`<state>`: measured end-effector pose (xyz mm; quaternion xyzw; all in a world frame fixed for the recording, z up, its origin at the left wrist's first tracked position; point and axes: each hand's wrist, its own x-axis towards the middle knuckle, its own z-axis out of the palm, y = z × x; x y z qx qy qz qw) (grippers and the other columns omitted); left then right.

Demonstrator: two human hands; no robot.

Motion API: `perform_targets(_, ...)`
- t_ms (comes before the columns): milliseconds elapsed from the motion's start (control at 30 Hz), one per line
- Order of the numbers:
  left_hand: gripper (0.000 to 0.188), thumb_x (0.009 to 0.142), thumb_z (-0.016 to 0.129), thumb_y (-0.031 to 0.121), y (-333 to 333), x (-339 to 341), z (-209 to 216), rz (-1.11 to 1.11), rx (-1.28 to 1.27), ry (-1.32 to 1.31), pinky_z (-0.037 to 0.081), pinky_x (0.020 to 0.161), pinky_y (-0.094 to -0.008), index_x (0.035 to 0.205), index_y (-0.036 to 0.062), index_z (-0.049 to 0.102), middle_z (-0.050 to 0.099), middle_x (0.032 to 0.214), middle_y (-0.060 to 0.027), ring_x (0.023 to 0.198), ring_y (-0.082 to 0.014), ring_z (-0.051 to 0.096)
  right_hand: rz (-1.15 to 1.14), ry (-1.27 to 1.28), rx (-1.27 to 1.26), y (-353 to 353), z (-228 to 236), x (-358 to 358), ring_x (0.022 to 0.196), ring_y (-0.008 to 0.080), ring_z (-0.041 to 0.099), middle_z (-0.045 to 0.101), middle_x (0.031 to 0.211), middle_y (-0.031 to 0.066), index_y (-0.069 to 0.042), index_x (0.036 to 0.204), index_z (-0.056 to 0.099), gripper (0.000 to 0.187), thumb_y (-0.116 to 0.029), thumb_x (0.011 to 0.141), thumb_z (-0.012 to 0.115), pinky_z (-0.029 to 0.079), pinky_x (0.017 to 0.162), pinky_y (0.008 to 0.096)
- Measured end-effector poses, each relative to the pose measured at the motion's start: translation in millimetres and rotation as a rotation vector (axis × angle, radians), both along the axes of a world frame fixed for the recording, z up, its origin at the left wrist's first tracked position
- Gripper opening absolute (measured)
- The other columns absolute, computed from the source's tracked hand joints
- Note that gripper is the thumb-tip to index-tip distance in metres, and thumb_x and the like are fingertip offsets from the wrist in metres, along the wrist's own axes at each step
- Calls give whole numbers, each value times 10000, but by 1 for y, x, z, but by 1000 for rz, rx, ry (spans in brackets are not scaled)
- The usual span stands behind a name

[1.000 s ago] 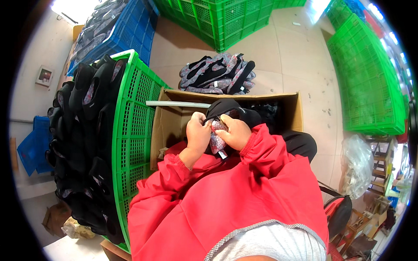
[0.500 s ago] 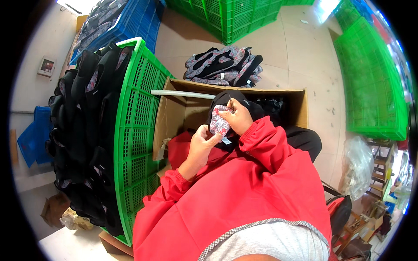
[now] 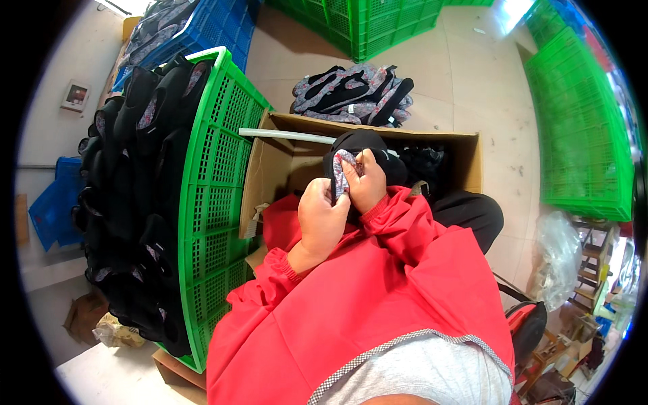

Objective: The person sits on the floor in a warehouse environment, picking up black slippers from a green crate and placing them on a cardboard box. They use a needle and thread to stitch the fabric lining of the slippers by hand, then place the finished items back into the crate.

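Note:
Both hands hold a soft cloth piece point(image 3: 341, 177), black on one side and printed with small grey and red flowers on the other; it looks like a fabric shoe upper. My left hand point(image 3: 322, 217) is closed round its lower left edge, thumb pointing up. The fingers of my right hand point(image 3: 369, 182) pinch its upper right side, with the thumb pressed on the printed face. The piece is folded between the hands, so its full shape is hidden. Just beyond it bulges rounded black fabric point(image 3: 361, 142), over an open cardboard box point(image 3: 310, 123).
At left stands a green crate point(image 3: 214, 169) stacked with black flower-lined pieces point(image 3: 145, 169). A pale tube point(image 3: 287, 136) crosses the box's left corner. Beyond the box lies a pile of similar pieces point(image 3: 354, 94). More green crates point(image 3: 580, 128) and a clear plastic bag point(image 3: 559, 260) are at right.
The cloth piece has been turned and folded, so less of its flowered face shows. My left hand has rolled over more. A thin dark thing by my right fingers no longer shows.

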<state>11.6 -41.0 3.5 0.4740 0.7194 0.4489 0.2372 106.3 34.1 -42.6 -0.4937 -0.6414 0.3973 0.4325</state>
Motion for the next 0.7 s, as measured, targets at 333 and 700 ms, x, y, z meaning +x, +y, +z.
perform_targets(333,199,648,624,-44,35,-33,-1,-96,193,652,429,660,-462,768,53,498,521,766,-134,749,-375,533,161,118,-257,2,9,12,644,252,603,595,717,121,-19,905,531,255,-245,930,647,481,617,378)
perform_targets(700,225,679,617,-18,43,-41,5,-230,263,758,474,724,-415,892,50,589,594,873,-112,815,-335,562,17,346,-164,15,45,81,676,121,586,655,870,56,-46,1066,620,176,-129,912,641,432,599,228)
